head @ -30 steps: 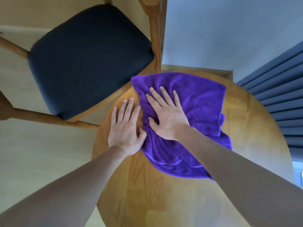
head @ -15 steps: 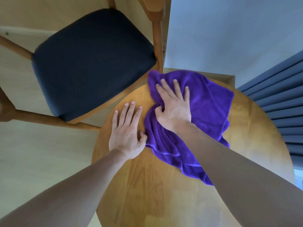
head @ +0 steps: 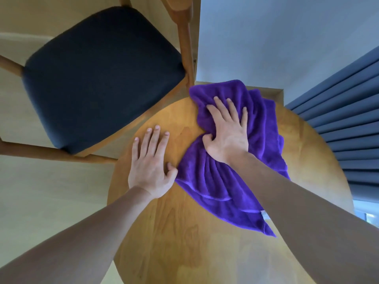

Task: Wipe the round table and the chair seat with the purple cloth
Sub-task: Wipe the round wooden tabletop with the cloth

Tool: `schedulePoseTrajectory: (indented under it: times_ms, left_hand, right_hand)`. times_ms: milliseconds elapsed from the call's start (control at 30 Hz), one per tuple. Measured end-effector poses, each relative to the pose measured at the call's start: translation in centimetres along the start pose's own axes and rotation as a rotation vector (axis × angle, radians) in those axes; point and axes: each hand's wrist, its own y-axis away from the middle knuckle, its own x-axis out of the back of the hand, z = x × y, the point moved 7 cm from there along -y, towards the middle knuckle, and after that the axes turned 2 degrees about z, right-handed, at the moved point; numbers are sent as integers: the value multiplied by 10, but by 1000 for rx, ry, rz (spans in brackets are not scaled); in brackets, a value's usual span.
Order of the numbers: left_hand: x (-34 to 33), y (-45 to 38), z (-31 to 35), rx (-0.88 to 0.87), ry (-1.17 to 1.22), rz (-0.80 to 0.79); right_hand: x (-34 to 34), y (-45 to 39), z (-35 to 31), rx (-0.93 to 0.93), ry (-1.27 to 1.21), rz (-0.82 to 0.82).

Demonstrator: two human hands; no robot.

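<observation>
The round, warm-toned wooden desk (head: 184, 232) is filling the near part of the view, its grain bare at the near edge. On its left side the left hand (head: 150, 167) is lying flat, fingers straight and spread, palm pressing the wood and gripping nothing, its thumb just touching the cloth's edge. Beside it, the soft purple plush cloth (head: 217, 181) is lying rumpled across the middle of the desk, trailing under the right forearm toward the near right and spilling slightly over the far edge. The right hand (head: 227, 132) is pressing down on its far half, fingers extended and thumb tucked into a fold, bunching the fabric.

The cloth looks light, limp and thick-piled, so it probably wrinkles and drags rather than slides as a sheet; a flat palm on a gathered middle section seems the surest hold.

Beyond the far left edge, the dark navy upholstered chair seat (head: 98, 78) in its wooden frame is standing, not yet touched by the cloth.
</observation>
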Motion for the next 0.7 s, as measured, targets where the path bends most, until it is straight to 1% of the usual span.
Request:
schedulePoseTrajectory:
  times_ms: [100,167,233,333,400,467,533,600,633,700]
  left_hand:
    - [-1,0,0,-3,3,-4]
    - [-1,0,-1,-6,-1,-4]
    - [-1,0,-2,-19,-18,-14]
    - [0,1,0,-29,-12,0]
    - [1,1,0,-20,22,18]
    - [2,1,0,-13,39,26]
    - [2,0,0,-7,31,28]
    - [1,-1,0,-11,21,26]
    - [2,0,1,-14,19,27]
    - [2,0,0,-13,17,25]
  right_hand:
    - [-10,-17,-32,17,63,-41]
    - [-18,-14,-56,100,95,-88]
    - [-27,1,-76,222,90,-142]
    - [-32,30,-76,369,29,-213]
    - [-27,43,-58,419,58,-196]
    - [-19,41,-32,362,147,-137]
    - [-13,26,-14,219,197,-100]
    - [-13,8,-17,115,191,-95]
    - [-16,-1,-24,92,182,-95]
    - [-23,-12,-44,108,171,-103]
